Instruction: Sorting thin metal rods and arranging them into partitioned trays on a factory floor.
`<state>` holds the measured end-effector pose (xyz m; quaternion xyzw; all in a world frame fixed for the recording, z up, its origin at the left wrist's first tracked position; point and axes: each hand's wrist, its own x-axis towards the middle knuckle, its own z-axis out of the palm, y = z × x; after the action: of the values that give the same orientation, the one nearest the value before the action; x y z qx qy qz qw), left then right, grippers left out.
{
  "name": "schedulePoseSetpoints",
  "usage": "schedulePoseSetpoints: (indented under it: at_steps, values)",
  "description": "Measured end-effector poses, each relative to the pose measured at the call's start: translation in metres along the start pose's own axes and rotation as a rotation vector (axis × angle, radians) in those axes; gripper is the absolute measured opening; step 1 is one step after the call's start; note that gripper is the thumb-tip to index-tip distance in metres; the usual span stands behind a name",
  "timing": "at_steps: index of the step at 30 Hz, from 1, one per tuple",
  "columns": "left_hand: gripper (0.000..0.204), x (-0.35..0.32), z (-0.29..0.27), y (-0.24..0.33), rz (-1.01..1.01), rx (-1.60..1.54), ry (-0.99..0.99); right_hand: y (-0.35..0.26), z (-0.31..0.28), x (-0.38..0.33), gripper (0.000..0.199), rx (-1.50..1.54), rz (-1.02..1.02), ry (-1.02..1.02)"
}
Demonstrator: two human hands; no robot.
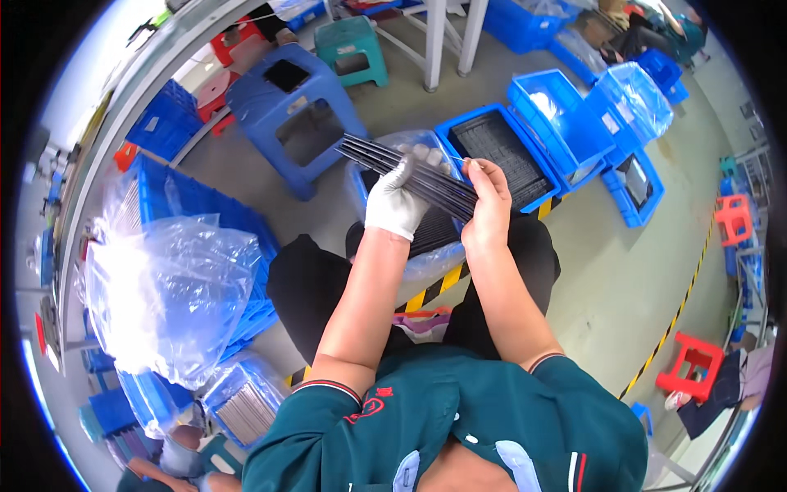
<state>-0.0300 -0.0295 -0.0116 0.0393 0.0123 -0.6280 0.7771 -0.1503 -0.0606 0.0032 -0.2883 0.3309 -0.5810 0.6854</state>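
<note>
Blu bin [467, 116] w/ blk pcs [496, 152], rods [443, 188] held

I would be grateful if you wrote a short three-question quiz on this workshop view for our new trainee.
1. Multiple choice: which hand wears the white glove?
A) The left
B) The right
C) Both

2. True or false: the blue stool stands nearer to the person than the green stool.

3. Fill in the blank: the bundle held in front of the person is made up of long, thin rods, ____ in colour.

Key:
1. A: the left hand is gloved, and the right hand is bare.
2. True.
3. Black.
</note>
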Motion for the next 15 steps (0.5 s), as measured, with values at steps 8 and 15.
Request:
schedulePoseSetpoints:
  at_steps: [8, 15]
  values:
    - [0.03, -0.033, 0.04, 0.02, 0.124, 0.221, -0.116, -0.003, 0.035, -0.025, 0.007, 0.133, 0.084, -0.03]
    - [0.035, -0.042, 0.06, 0.03, 0.164, 0.243, -0.227, 0.001, 0.044, -0.035, 0.008, 0.218, 0.13, -0.091]
